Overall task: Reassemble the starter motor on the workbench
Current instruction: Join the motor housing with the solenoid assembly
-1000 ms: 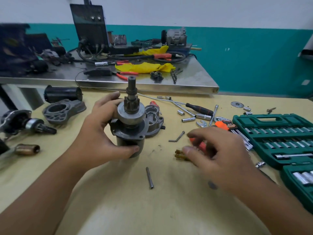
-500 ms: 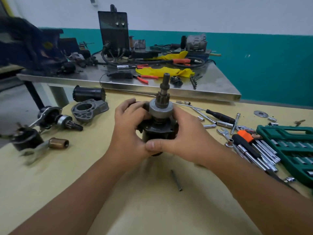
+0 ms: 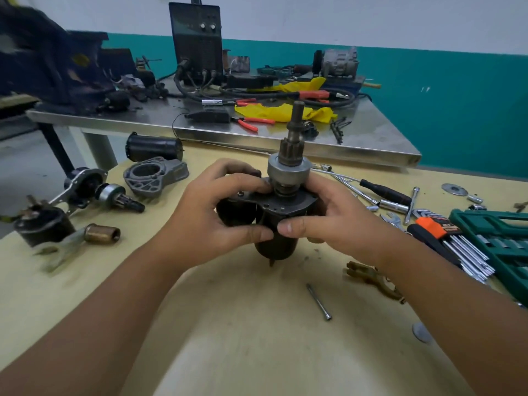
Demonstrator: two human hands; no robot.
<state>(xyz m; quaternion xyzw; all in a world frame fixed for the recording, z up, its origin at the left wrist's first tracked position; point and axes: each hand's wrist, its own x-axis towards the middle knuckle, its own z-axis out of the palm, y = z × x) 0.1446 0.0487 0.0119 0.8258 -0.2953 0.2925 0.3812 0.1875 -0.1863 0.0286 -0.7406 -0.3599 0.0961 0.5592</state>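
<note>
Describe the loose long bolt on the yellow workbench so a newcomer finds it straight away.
Start at the yellow workbench and find the starter motor held upright in both hands. Just in front of it, toward the right forearm, lies the long bolt alone on bare tabletop. It is a thin grey rod, unlike the brass-coloured fork beside it.

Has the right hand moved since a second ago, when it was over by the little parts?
Yes. The right hand has come left, away from the green socket case, and now grips the starter motor.
</note>
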